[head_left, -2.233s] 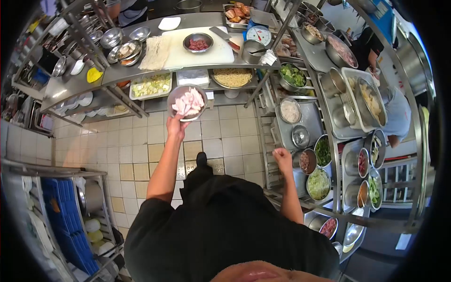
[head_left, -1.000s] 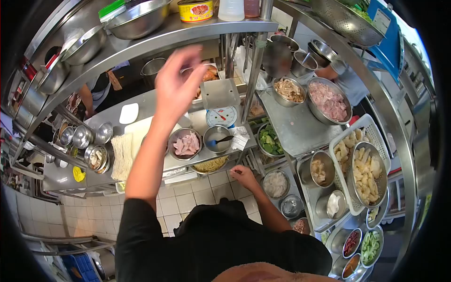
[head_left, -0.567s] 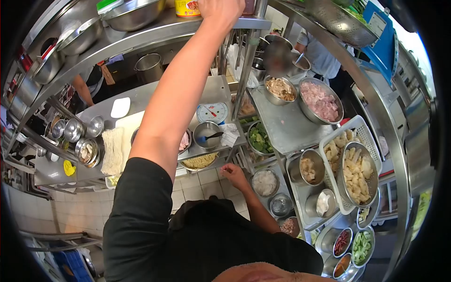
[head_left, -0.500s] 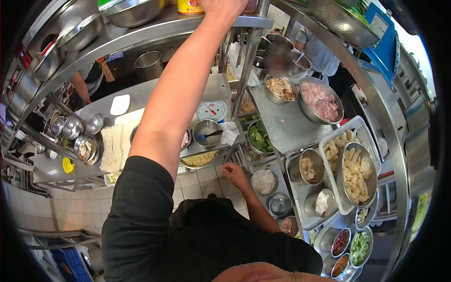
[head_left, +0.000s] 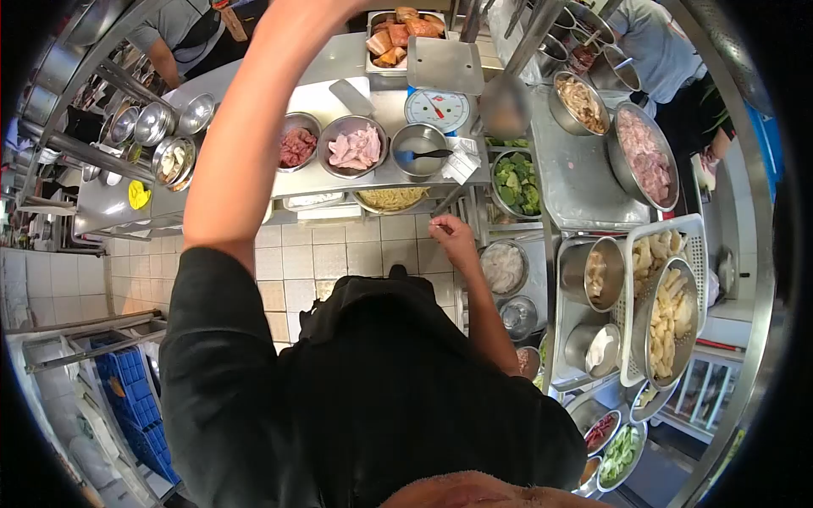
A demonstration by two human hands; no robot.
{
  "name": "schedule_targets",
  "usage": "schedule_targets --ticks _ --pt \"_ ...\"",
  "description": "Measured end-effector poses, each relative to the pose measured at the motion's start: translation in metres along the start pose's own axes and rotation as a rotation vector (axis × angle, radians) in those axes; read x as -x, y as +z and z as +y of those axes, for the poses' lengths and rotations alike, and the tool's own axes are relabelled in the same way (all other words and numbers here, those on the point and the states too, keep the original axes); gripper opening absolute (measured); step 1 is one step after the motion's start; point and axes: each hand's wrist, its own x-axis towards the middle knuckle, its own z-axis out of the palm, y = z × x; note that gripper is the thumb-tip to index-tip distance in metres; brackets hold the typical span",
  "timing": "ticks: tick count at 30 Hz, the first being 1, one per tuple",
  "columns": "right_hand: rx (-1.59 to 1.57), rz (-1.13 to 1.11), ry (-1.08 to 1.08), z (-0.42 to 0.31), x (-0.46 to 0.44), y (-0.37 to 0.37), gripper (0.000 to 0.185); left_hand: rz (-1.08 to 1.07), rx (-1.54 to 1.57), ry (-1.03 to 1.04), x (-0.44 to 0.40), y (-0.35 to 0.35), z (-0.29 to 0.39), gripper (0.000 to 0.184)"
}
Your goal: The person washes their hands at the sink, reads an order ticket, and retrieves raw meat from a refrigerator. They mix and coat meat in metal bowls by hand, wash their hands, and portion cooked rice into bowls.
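My left arm stretches up and forward across the counter. Only the base of my left hand (head_left: 329,7) shows, blurred at the top edge; its fingers are out of frame. My right hand (head_left: 455,237) hangs low in front of the counter, above the tiled floor, with fingers curled together. Whether they hold anything is too small to see. Nearest to it are a bowl of white shreds (head_left: 504,267) and a bowl of green vegetables (head_left: 517,184). On the counter stand bowls of pink meat (head_left: 354,149) and red minced meat (head_left: 299,147), and a bowl with a blue-headed brush (head_left: 418,156).
A dial scale (head_left: 437,110) with a metal plate stands by a tray of browned meat (head_left: 405,38). To the right, a steel worktop (head_left: 584,182) bears several food bowls and a white basket (head_left: 696,245). Two other people (head_left: 656,46) stand beyond the counters. Blue crates (head_left: 127,385) are lower left.
The view has tilted down and turned, so the overhead shelf has mostly left the frame. My left hand has gone from the shelf's edge to the top border. My right hand stays low, fingers curled.
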Motion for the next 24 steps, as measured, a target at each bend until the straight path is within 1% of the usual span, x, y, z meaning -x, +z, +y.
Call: schedule_targets --ticks 2,3,5,7,9,11,12,15,16,19,22,24 --pt "0.015 -0.016 0.018 0.005 0.0 -0.003 0.015 -0.061 -0.191 -0.263 0.051 -0.029 -0.009 0.046" --pt "0.019 -0.025 0.031 0.006 0.0 -0.004 0.015 -0.176 -0.32 -0.226 0.093 -0.059 -0.042 0.048" --pt "0.027 -0.042 0.04 0.009 -0.003 -0.005 0.016 -0.254 -0.396 -0.433 0.152 -0.085 -0.048 0.052" --pt "0.033 -0.055 0.034 0.01 -0.005 -0.006 0.017 -0.441 -0.635 -0.582 0.202 -0.105 -0.051 0.061" --pt "0.067 -0.07 0.029 0.005 -0.009 -0.004 0.017 -0.676 -0.809 -0.751 0.233 -0.116 -0.053 0.061" --pt "0.075 -0.08 0.024 -0.004 -0.011 0.0 0.017 -0.832 -0.863 -0.621 0.263 -0.128 -0.063 0.064" --pt "0.064 -0.082 0.021 -0.012 -0.011 0.004 0.018 -0.973 -0.931 -0.637 0.271 -0.131 -0.065 0.063" --pt "0.07 -0.107 0.015 -0.006 -0.016 0.01 0.018 -1.15 -1.02 -0.556 0.283 -0.137 -0.073 0.061" --pt "0.077 -0.117 0.012 -0.002 -0.017 0.012 0.018 -1.207 -1.062 -0.513 0.287 -0.139 -0.078 0.058" --pt "0.093 -0.142 0.036 0.006 -0.013 0.017 0.018 -1.269 -1.12 -0.442 0.287 -0.138 -0.087 0.051" --pt "0.047 -0.152 0.055 0.022 -0.01 0.021 0.017 -1.266 -1.178 -0.477 0.28 -0.135 -0.097 0.054" --pt "0.051 -0.16 0.073 0.018 -0.006 0.021 0.017 -1.246 -1.176 -0.458 0.277 -0.128 -0.093 0.055"
